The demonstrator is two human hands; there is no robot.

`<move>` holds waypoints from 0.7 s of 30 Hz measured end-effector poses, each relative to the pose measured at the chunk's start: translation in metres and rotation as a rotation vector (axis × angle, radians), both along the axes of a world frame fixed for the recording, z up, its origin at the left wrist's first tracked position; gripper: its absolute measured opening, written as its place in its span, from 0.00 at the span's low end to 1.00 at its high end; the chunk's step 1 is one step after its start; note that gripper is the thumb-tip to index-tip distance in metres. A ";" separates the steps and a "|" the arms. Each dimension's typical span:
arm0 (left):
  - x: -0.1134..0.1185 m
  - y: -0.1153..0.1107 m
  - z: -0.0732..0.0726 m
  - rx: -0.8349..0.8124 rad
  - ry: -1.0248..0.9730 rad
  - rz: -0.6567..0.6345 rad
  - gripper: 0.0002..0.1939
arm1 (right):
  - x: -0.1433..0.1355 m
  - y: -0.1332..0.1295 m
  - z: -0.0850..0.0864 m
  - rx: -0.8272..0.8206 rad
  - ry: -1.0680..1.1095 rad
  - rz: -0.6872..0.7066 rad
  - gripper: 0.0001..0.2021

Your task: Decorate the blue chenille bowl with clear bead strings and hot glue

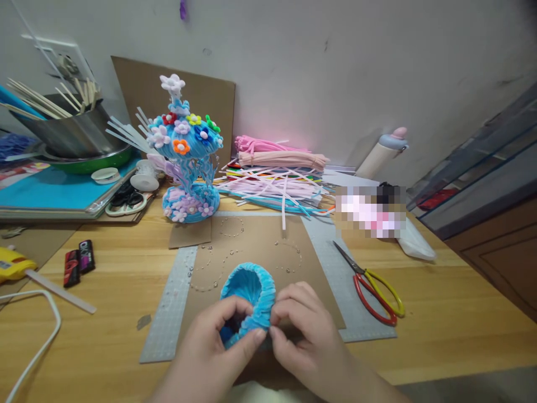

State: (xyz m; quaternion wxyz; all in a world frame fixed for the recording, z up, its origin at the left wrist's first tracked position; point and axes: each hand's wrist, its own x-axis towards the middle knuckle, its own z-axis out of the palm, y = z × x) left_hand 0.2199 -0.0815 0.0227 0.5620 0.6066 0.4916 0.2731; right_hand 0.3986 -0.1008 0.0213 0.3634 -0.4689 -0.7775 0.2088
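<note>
A hollow, bowl-like piece of blue fuzzy stems (265, 288) is tilted with its opening toward the camera, above a brown cardboard sheet (251, 238). My left hand (220, 341) grips its lower rim, with the thumb outside and fingers inside. At the right side of the rim, my right hand (308, 327) has thumb and index finger pinched together; what lies between those fingertips is too small to make out. Small beaded strands (300, 254) lie in curves on the cardboard.
Red-and-yellow scissors (377, 291) lie right on the grey mat (369, 333). Behind stand a flowered blue ornament (191, 140) and piled fuzzy stems (277, 184). To the left are a yellow glue gun (14, 264), its white cable and a metal bowl (79, 131). A bottle (380, 154) leans at the back.
</note>
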 end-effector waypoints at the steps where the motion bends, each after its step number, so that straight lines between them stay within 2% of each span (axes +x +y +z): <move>1: -0.003 0.001 0.000 -0.023 -0.033 -0.004 0.09 | 0.000 -0.001 -0.001 -0.027 0.032 -0.023 0.08; 4: -0.009 0.002 0.001 -0.174 -0.218 -0.008 0.11 | 0.000 -0.003 -0.008 -0.091 0.151 -0.018 0.07; 6: -0.008 0.001 0.003 -0.296 -0.377 0.046 0.11 | -0.002 -0.005 -0.014 -0.110 0.299 -0.022 0.05; 7: -0.007 0.001 0.004 -0.350 -0.451 0.088 0.11 | -0.003 -0.006 -0.017 -0.125 0.385 -0.026 0.10; 9: -0.001 -0.002 0.007 -0.420 -0.573 0.165 0.11 | -0.007 -0.006 -0.024 -0.160 0.512 -0.013 0.30; 11: 0.006 -0.005 0.007 -0.467 -0.654 0.200 0.12 | -0.011 -0.006 -0.028 -0.169 0.528 0.036 0.43; 12: 0.010 -0.007 0.006 -0.492 -0.681 0.203 0.14 | -0.013 -0.006 -0.029 -0.171 0.505 0.060 0.44; 16: 0.017 -0.010 -0.002 -0.506 -0.688 0.229 0.16 | -0.015 -0.006 -0.029 -0.227 0.452 0.100 0.37; 21: 0.018 -0.008 -0.011 -0.472 -0.631 0.255 0.14 | -0.015 -0.010 -0.031 -0.313 0.475 0.133 0.38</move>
